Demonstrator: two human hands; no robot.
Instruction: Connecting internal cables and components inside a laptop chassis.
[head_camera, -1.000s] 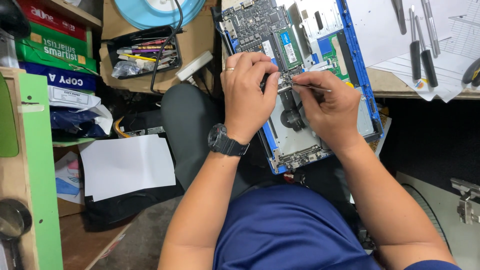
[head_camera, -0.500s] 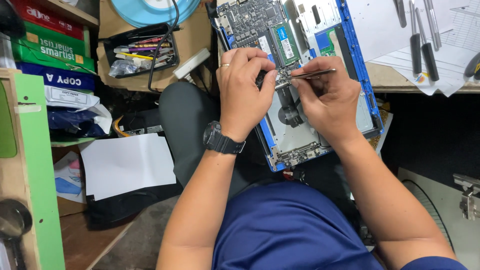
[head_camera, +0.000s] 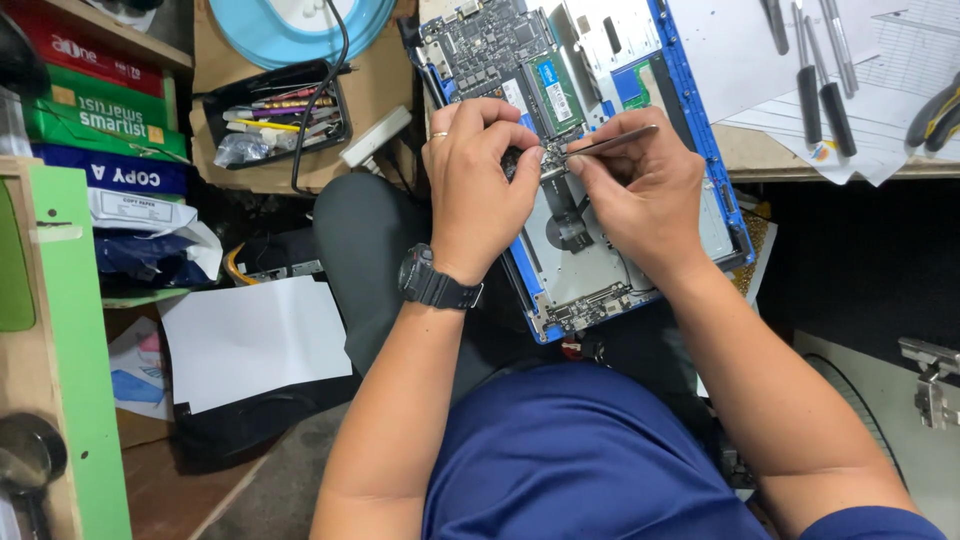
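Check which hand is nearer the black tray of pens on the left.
Left. The left hand sits at the opened laptop's left edge, on the side facing the black tray of pens. The right hand, holding tweezers, is farther right, over the laptop's middle.

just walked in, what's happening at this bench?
A person has an opened blue laptop propped between lap and desk edge, circuit board exposed. The right hand holds thin metal tweezers, tips at a small part mid-board. The left hand pinches at that same spot. Screwdrivers lie on paper on the desk; a black tray of pens sits to the left.
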